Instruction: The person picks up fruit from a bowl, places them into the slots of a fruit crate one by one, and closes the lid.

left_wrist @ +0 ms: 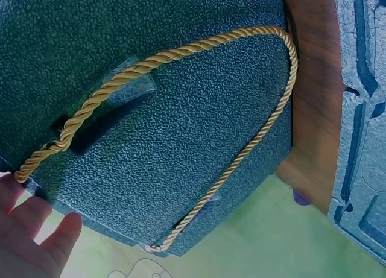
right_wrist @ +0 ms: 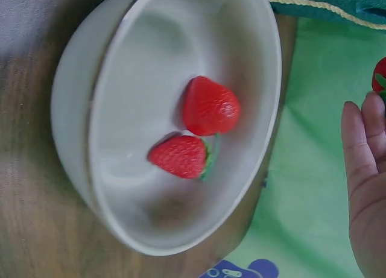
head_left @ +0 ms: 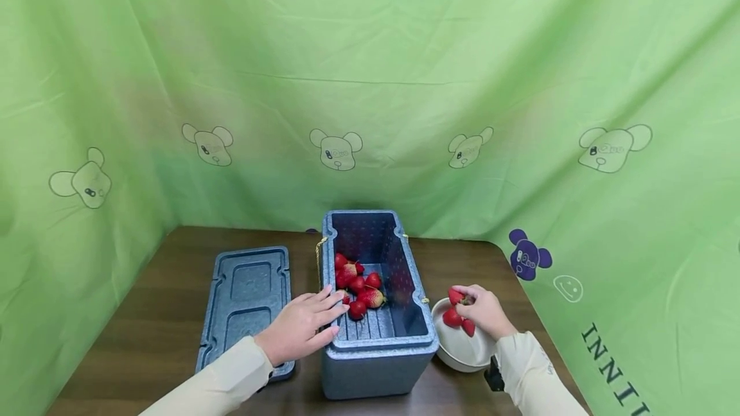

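Note:
Over the white bowl [head_left: 460,361] on the right, my right hand [head_left: 487,312] pinches a red strawberry [head_left: 455,296] between thumb and fingers. Its edge also shows at the far right of the right wrist view. Two more strawberries [right_wrist: 210,107] lie inside the bowl, one with a green stem. My left hand [head_left: 303,324] rests across the left rim of a blue foam box [head_left: 376,374], its fingers extended over the edge. Inside the open-topped box lie several red strawberries and round red fruits [head_left: 357,309], some with pale tips. The left wrist view shows the left fingers at the box's rim.
A blue lid [head_left: 250,284] lies flat on the brown wooden table [head_left: 173,313], left of the box. Yellow twisted rope [left_wrist: 199,46] hangs along the box's side. The bowl stands close against the box's right side. A green patterned cloth [head_left: 370,95] surrounds the table.

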A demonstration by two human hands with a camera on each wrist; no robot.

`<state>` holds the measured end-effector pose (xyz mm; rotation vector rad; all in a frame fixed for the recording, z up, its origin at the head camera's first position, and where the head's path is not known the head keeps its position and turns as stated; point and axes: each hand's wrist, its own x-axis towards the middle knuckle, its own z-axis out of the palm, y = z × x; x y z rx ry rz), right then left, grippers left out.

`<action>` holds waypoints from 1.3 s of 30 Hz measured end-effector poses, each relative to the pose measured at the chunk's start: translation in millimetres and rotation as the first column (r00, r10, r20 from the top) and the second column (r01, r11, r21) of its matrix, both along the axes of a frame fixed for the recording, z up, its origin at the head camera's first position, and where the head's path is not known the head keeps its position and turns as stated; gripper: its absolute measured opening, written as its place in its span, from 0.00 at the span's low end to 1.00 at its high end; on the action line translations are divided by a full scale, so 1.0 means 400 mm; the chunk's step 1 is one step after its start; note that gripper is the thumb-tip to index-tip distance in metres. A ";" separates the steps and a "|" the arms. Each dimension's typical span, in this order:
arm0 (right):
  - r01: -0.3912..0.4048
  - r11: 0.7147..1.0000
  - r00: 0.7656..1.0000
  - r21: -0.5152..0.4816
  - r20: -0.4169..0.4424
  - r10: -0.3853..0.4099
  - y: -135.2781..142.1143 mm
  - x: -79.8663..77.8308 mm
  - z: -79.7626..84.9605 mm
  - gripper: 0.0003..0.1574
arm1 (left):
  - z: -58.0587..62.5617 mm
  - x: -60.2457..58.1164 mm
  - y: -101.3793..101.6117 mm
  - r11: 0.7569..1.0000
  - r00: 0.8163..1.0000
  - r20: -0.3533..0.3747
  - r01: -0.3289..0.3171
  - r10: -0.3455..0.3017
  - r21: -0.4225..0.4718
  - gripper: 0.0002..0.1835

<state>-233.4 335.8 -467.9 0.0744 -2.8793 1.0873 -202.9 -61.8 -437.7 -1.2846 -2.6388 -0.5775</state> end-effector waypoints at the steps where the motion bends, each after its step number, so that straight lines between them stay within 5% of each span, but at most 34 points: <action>1: -0.005 1.000 1.000 -0.001 -0.011 0.005 -0.002 -0.001 0.005 0.26 | 0.000 0.000 0.000 1.000 1.000 -0.001 -0.001 0.001 -0.001 0.23; 24: -0.091 0.996 0.987 0.007 -0.130 0.091 -0.059 -0.075 0.125 0.25 | -0.003 0.001 -0.001 1.000 0.998 0.064 -0.015 0.014 0.020 0.23; 39: -0.150 0.987 0.976 -0.053 -0.168 0.139 -0.127 -0.135 0.204 0.26 | -0.003 0.001 0.000 1.000 0.999 0.033 -0.007 0.006 0.025 0.23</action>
